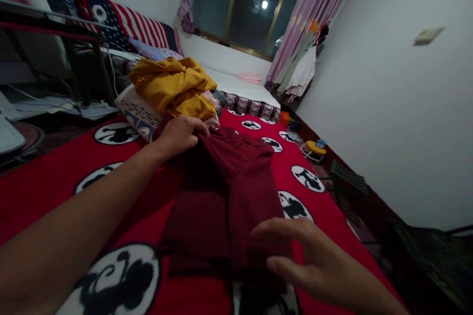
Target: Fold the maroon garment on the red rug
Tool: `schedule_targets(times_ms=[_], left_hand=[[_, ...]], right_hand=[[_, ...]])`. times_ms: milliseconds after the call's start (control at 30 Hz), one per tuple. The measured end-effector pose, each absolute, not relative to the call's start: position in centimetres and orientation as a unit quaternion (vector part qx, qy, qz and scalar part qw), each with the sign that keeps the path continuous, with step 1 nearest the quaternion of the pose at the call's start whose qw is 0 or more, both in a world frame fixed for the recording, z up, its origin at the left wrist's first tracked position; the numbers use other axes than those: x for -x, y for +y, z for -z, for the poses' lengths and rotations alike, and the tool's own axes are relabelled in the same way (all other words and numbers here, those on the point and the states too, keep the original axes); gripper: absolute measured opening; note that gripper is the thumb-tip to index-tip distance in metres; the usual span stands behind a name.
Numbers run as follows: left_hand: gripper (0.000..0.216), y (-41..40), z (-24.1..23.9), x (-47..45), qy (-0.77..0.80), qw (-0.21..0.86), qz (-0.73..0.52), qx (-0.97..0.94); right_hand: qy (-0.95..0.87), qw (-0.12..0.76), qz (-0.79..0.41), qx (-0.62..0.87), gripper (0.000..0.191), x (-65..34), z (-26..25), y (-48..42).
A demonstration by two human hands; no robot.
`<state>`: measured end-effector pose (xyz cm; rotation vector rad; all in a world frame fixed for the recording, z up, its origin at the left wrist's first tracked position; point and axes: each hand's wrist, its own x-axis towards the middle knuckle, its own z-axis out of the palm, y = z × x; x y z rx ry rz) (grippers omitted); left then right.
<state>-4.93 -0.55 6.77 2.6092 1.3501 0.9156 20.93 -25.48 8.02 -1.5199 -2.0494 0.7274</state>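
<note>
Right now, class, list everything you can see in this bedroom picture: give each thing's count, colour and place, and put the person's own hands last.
dark red cloth garment: one, maroon, partly folded on the bedspread, centre
red bedspread with black-and-white round cartoon prints: one, under the garment
mustard-yellow crumpled cloth: one, on the clothes pile behind the garment
white printed pillow: one, under the yellow cloth
stars-and-stripes fabric: one, red, white and blue, along the left wall
pink curtains: two, either side of the dark window
small yellow stool: one, on the floor, right
left hand: one, gripping the garment's far edge
right hand: one, open, fingers spread at the garment's near edge
</note>
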Motion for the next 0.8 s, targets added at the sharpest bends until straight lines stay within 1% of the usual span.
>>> schedule_targets(times_ms=[33, 67, 100, 200, 233, 300, 367, 400, 500, 567, 633, 700, 800], left_hand=[[0.045, -0.5, -6.8, 5.0, 0.446, 0.036, -0.279, -0.85], [0.044, -0.4, -6.8, 5.1, 0.453, 0.044, -0.25, -0.855], [0.042, -0.5, -6.8, 5.1, 0.454, 0.06, -0.211, -0.864], [0.033, -1.0, -6.9, 5.4, 0.406, 0.149, -0.063, -0.9], [0.028, -1.3, -7.0, 5.5, 0.378, 0.183, -0.022, -0.907], [0.024, -1.7, -7.3, 5.7, 0.34, 0.236, 0.026, -0.91], [0.031, -1.8, -7.3, 5.4, 0.347, 0.25, 0.011, -0.904], [0.034, -1.5, -7.2, 5.0, 0.363, 0.238, -0.023, -0.901], [0.031, 0.1, -6.2, 2.7, 0.413, 0.151, -0.196, -0.876], [0.027, 1.8, -5.1, 0.4, 0.42, 0.101, -0.283, -0.856], [0.027, 3.5, -4.1, -1.8, 0.422, 0.082, -0.304, -0.85], [0.027, 5.0, -3.0, -3.6, 0.433, 0.08, -0.281, -0.853], [0.03, 6.2, -1.4, -5.1, 0.464, 0.099, -0.257, -0.842]], right_hand=[[-0.768, 0.214, -0.29, 0.53, 0.029, -20.4, -8.1, -24.7], [-0.777, 0.21, -0.302, 0.511, 0.026, -20.1, -8.0, -23.5], [-0.779, 0.227, -0.301, 0.501, 0.022, -19.8, -7.6, -22.1], [-0.773, 0.324, -0.21, 0.503, 0.018, -19.5, -5.0, -17.2], [-0.776, 0.339, -0.168, 0.505, 0.02, -19.3, -3.8, -15.7], [-0.789, 0.327, -0.107, 0.509, 0.027, -18.9, -1.4, -13.6], [-0.803, 0.292, -0.07, 0.514, 0.034, -18.3, 0.6, -12.7], [-0.808, 0.279, -0.058, 0.516, 0.036, -18.0, 1.2, -12.6], [-0.813, 0.264, -0.047, 0.517, 0.037, -17.5, 2.0, -13.1], [-0.812, 0.273, -0.053, 0.514, 0.035, -17.7, 2.0, -13.3], [-0.81, 0.289, -0.064, 0.507, 0.033, -18.1, 2.0, -13.3], [-0.804, 0.322, -0.081, 0.494, 0.029, -18.5, 1.9, -13.1], [-0.772, 0.403, -0.126, 0.475, 0.024, -18.9, 1.9, -13.0]])
